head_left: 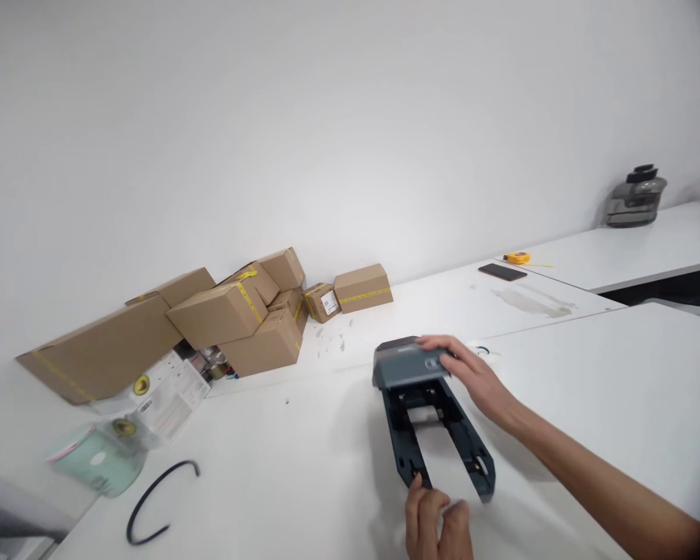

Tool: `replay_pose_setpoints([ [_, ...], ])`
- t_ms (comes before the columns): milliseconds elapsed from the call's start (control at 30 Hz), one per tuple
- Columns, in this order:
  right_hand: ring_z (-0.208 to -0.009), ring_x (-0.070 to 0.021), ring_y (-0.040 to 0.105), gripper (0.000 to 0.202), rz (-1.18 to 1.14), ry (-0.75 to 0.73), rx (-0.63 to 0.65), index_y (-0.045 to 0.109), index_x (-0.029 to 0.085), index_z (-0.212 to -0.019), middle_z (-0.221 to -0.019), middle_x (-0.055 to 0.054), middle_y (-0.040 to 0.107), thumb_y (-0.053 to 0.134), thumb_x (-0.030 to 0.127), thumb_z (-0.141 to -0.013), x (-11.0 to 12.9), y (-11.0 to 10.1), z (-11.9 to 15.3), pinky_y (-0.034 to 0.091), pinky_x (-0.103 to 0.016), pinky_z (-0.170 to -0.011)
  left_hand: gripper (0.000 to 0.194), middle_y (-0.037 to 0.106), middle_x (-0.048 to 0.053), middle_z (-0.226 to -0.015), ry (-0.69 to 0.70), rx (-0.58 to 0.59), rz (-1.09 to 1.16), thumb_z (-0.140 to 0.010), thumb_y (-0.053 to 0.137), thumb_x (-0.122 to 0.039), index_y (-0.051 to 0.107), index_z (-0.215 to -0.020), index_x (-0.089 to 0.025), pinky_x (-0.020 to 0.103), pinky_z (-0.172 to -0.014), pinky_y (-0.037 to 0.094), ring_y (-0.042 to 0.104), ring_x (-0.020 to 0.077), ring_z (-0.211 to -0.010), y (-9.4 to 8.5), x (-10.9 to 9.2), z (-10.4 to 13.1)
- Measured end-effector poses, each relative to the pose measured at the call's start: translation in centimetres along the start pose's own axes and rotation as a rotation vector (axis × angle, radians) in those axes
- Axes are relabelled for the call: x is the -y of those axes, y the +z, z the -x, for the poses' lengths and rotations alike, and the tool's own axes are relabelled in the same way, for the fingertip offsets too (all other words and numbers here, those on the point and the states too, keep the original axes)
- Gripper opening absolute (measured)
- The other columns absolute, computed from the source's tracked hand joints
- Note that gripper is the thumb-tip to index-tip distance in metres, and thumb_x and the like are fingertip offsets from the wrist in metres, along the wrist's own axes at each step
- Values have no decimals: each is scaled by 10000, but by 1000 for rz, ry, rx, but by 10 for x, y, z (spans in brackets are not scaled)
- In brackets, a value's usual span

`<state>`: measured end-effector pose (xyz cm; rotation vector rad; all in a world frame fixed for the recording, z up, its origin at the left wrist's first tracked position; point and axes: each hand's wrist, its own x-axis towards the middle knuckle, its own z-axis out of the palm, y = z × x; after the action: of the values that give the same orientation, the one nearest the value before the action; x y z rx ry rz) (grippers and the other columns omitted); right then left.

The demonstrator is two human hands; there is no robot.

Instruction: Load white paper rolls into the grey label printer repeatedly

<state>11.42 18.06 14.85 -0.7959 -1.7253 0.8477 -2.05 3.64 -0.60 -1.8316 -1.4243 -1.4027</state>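
Observation:
A dark blue-grey plastic frame with a long opening through its middle stands in front of me. At its far end a grey plastic cover sits over the frame; whether the two are fastened together I cannot tell. My right hand grips the right edge of this cover, fingers across its top. Below, my left hand curls its fingers around the frame's near end, touching the left corner. The left fingertips are partly hidden. Small metal fittings show inside the frame.
Cardboard boxes are piled against the wall at left. A black curved strip, a green bag and plastic-wrapped packets lie left. Farther right are a phone, a yellow tape measure and a dark bottle.

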Motion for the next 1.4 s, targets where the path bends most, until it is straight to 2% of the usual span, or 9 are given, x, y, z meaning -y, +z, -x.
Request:
replay_pose_setpoints([
  [233, -1439, -320, 342, 277, 75, 5, -32, 717, 323, -1022, -1400, -47, 581, 502, 482, -948, -35, 18, 95, 324, -561, -1163, 284, 722, 68, -1092, -55, -30, -153, -793, 714, -92, 732, -920, -346, 613, -1039, 444, 607, 296, -1162, 0, -3, 18],
  [333, -1480, -330, 267, 415, 35, 150, -88, 627, 345, -1245, -1554, -33, 419, 560, 553, -892, -52, 28, 111, 270, -577, -1191, 277, 702, 57, -1167, -48, -60, -119, -829, 688, -118, 727, -951, -363, 638, -1069, 410, 519, 304, -1300, 1, -1, 18],
  [500, -1452, -311, 353, 885, -217, 507, -156, 233, 309, -1548, -1623, -84, 296, 561, 686, -817, -65, 43, 120, 329, -489, -1176, 403, 607, 108, -1374, 19, -5, -25, -919, 589, -239, 578, -1318, -292, 542, -1085, 454, 478, 286, -1373, -3, 15, 0],
  [633, -1419, -327, 402, 943, -289, 588, -166, 272, 249, -1541, -1590, -107, 364, 577, 714, -779, -61, 46, 119, 356, -479, -1159, 609, 598, 136, -1394, 110, 139, -76, -936, 563, -309, 376, -1499, -174, 499, -1139, 407, 433, 284, -1410, -10, 28, -12],
  [833, -1411, -349, 405, 909, -288, 535, -167, 347, 203, -1498, -1551, -141, 423, 585, 702, -776, -67, 47, 120, 348, -503, -1157, 610, 620, 149, -1357, 87, 126, -35, -966, 449, -477, 403, -1491, -171, 461, -1121, 430, 431, 287, -1410, -8, 29, -10],
  [1033, -1417, -345, 399, 867, -245, 494, -180, 349, 223, -1502, -1556, -133, 417, 560, 699, -808, -77, 50, 127, 368, -501, -1144, 503, 646, 130, -1316, 79, 115, 10, -951, 503, -247, 457, -1449, -193, 462, -1095, 454, 463, 268, -1385, -11, 22, -16],
  [1133, -1446, -335, 356, 851, -304, 479, -190, 322, 272, -1532, -1592, -94, 370, 510, 718, -833, -79, 47, 136, 309, -517, -1177, 421, 623, 130, -1346, -129, 114, 69, -924, 519, -202, 561, -1343, -208, 455, -1053, 479, 508, 277, -1339, -25, 8, -5],
  [1233, -1467, -318, 323, 714, -413, 461, -224, 378, 306, -1513, -1595, -53, 372, 389, 691, -911, -77, 42, 144, 237, -523, -1206, 265, 721, 135, -1015, -632, -64, 263, -915, 547, -403, 705, -935, -192, 398, -822, 560, 687, 263, -953, -37, -4, 8],
  [1400, -1440, -329, 368, 660, -396, 480, -224, 491, 322, -1438, -1538, -24, 468, 409, 699, -902, -79, 41, 143, 252, -537, -1200, 772, 647, 93, -654, -1525, 364, 880, -507, 608, -892, 648, -622, -130, 248, -367, 358, 532, 136, -443, -30, -10, -13],
])
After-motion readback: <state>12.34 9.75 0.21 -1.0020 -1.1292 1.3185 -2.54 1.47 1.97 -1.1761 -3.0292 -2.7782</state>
